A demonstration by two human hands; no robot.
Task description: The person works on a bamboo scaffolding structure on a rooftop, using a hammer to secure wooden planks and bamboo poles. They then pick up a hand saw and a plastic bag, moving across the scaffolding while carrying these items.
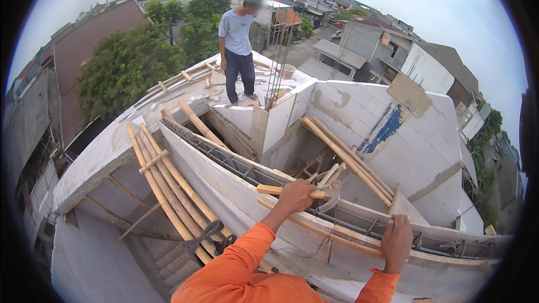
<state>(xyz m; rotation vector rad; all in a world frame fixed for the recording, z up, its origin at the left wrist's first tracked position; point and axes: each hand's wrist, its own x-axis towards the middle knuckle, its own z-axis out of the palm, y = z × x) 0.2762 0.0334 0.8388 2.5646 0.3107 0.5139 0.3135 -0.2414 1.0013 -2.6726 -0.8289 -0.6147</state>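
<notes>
My left hand [295, 197] is closed round the wooden handle [268, 189] of a hammer, whose pale head [331, 196] hangs over a long formwork channel with a rebar cage [224, 164] inside. My right hand [396, 241] is at the channel's near side [351, 235], farther right, with fingers curled; what they grip is hidden. Short wood offcuts [331, 174] stick up just beyond the hammer. Dark straps or a tool [208, 233] lie on bamboo poles left of my forearm.
A co-worker [238, 50] stands on the far slab [191, 87] beside upright rebar [275, 56] and a bucket [288, 70]. Bamboo poles [160, 185] lean at left, others [348, 157] against a white block wall [421, 151]. Drops open between the walls, with rooftops and trees beyond.
</notes>
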